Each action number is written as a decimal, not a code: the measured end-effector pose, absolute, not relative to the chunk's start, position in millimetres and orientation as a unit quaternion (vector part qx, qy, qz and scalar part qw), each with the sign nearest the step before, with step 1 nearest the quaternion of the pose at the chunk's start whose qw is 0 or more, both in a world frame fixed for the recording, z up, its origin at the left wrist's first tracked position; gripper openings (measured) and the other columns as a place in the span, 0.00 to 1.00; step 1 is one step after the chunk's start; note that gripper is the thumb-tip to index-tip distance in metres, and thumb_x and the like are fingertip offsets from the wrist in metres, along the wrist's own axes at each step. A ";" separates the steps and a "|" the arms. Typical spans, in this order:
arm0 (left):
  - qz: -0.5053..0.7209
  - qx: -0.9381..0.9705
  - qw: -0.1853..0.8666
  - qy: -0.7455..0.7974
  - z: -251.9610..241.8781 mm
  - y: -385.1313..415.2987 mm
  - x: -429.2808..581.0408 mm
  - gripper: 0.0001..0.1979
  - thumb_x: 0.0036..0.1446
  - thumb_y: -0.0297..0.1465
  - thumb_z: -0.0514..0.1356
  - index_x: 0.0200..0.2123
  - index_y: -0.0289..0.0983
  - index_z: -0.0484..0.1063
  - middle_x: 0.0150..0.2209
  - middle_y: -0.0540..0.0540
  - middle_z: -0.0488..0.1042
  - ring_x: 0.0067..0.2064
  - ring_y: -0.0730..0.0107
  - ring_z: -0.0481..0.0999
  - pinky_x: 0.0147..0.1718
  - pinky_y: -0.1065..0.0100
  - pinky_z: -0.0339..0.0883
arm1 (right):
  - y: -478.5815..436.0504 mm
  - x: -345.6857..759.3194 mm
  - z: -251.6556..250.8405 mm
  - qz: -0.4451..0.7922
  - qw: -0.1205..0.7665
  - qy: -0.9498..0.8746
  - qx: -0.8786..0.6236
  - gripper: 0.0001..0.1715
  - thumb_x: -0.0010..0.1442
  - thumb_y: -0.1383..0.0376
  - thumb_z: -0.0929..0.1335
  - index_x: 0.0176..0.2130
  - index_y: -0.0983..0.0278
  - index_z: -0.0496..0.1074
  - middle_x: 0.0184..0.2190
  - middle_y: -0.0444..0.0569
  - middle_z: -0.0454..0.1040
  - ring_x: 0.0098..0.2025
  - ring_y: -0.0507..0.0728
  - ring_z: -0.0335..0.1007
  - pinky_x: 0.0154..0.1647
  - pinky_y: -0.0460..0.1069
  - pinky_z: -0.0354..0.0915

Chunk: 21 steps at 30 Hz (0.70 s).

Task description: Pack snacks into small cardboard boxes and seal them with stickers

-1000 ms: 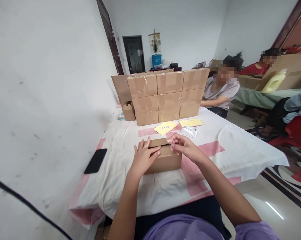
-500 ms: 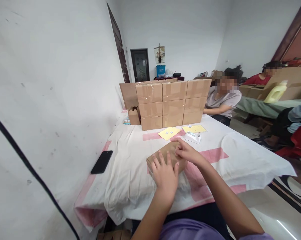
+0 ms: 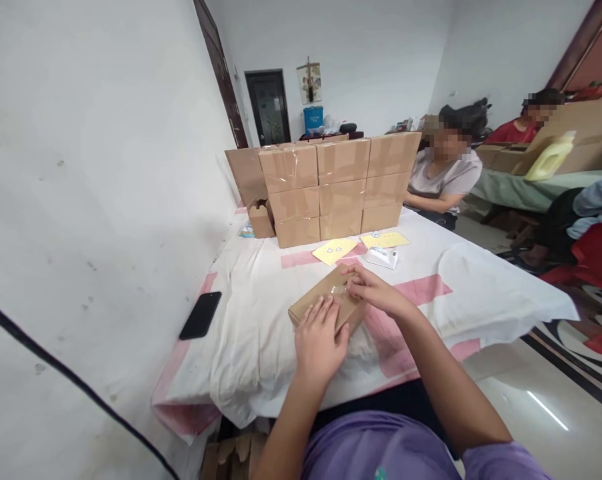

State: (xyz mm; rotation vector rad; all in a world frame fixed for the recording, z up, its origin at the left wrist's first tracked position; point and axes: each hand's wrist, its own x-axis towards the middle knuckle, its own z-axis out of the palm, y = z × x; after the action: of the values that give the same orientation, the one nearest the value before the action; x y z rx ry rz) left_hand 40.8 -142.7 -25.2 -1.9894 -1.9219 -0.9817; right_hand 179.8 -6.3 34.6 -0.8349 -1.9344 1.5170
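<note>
A small brown cardboard box lies on the cloth in front of me, turned at a slant. My left hand rests on its top near side, fingers stretched out and lying flat. Across the box top a short shiny strip of clear tape shows between my two hands. At the tape's right end my right hand is closed, thumb and fingers bent together at the strip, with the index finger reaching over the box's far edge. The underside of the right fingers is hidden.
Stacked taped cardboard boxes stand behind. Nearer lie yellow cards and a white device. A black phone is at the left, by the wall. A person sits beyond the table's right side.
My left fingers have drawn closer together on the box. The tape strip now shows beside my right fingers, which stay near the same spot. The view has tilted down slightly.
</note>
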 end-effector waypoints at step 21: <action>-0.348 -0.600 0.129 -0.708 -22.1 -138.0 85.6 0.32 0.62 0.33 0.58 0.67 0.29 0.57 0.63 0.30 0.68 0.62 0.47 0.69 0.59 0.49 0.66 | -10.7 160.3 16.1 0.469 0.326 -0.737 -0.361 0.17 0.55 0.67 0.63 0.46 0.62 0.65 0.22 0.36 0.61 0.27 0.54 0.61 0.31 0.49 0.58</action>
State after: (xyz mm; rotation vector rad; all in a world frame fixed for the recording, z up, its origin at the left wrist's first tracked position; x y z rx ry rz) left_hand 85.6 -138.0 -22.1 -1.7451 -2.0584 -1.0126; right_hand 160.3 -10.7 16.1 -0.9451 -1.9320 1.2291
